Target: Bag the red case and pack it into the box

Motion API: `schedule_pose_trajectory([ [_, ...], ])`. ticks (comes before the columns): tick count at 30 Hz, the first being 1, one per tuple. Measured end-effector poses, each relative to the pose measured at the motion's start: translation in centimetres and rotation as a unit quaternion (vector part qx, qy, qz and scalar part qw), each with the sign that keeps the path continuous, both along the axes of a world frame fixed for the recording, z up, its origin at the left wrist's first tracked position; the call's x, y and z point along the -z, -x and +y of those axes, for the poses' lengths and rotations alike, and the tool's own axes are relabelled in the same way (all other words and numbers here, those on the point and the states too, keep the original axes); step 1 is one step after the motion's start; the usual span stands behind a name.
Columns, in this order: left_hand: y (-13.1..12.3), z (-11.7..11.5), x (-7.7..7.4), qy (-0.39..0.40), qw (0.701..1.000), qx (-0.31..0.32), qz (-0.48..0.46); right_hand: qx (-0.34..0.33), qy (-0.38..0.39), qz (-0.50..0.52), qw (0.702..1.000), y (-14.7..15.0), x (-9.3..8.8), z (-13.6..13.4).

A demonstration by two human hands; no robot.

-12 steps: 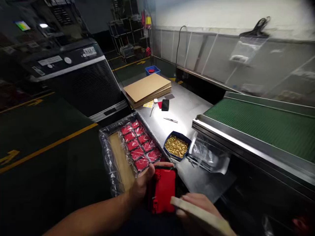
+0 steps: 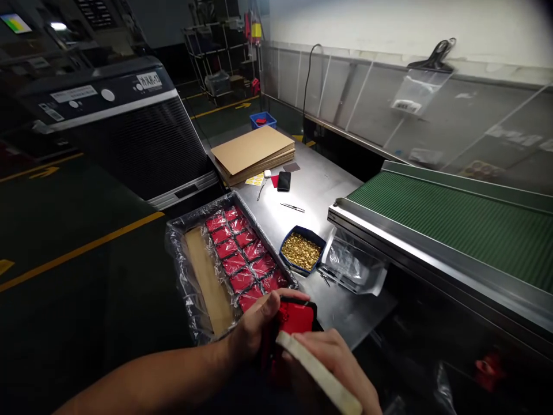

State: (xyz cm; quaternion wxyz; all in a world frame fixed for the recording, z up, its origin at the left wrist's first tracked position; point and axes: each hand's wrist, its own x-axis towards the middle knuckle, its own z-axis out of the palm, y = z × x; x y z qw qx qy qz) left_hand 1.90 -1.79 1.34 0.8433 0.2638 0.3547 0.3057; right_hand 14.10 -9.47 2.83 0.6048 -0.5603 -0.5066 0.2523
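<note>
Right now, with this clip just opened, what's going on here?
A person's left hand holds a red and black case, while the right hand grips a pale strip in front of it; whether the two touch is unclear. By the left hand is a plastic-lined box with rows of wrapped red pieces. On the metal table are a tub of small gold-coloured parts, a phone and stacked cardboard.

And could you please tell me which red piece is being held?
The black-edged red piece in the left hand; the other red pieces lie in rows inside the crate.
</note>
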Motion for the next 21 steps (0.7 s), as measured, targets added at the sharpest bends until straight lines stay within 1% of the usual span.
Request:
schedule_pose_trajectory([
  [3, 0.0, -0.2, -0.2, 0.001, 1.0, -0.017, -0.006, 0.023, 0.008, -0.011, 1.0, 0.0, -0.1, -0.1],
  [6, -0.1, -0.4, -0.3, -0.02, 1.0, -0.008, 0.012, 0.013, 0.005, 0.001, 1.0, 0.1, -0.1, -0.2],
  [8, -0.2, -0.5, -0.3, -0.018, 1.0, -0.016, 0.007, 0.012, 0.021, 0.022, 0.999, 0.1, 0.0, -0.3],
  [10, -0.2, -0.6, -0.2, -0.014, 1.0, -0.021, 0.0, 0.019, 0.03, 0.021, 0.999, 0.1, 0.2, -0.2],
  [12, -0.1, -0.6, 0.0, -0.016, 1.0, -0.02, 0.004, 0.009, 0.016, -0.001, 1.0, -0.3, 0.5, 0.0],
  [14, 0.0, -0.7, 0.2, -0.001, 1.0, -0.022, 0.0, -0.006, -0.003, -0.026, 1.0, -1.0, 0.8, 0.3],
  [15, 0.0, -0.7, 0.3, 0.012, 1.0, -0.026, -0.007, 0.006, 0.003, -0.038, 0.999, -1.5, 0.9, 0.5],
  [18, 0.0, -0.9, 0.1, 0.042, 0.998, -0.028, -0.029, 0.08, 0.037, -0.059, 0.994, -2.9, 0.9, 0.3],
  [19, -0.1, -0.9, 0.0, 0.045, 0.998, -0.028, -0.03, 0.087, 0.04, -0.06, 0.994, -3.2, 0.7, 0.1],
  [21, -0.2, -1.0, -0.2, 0.053, 0.997, -0.036, -0.033, 0.056, 0.04, -0.064, 0.996, -3.2, 0.2, -0.5],
])
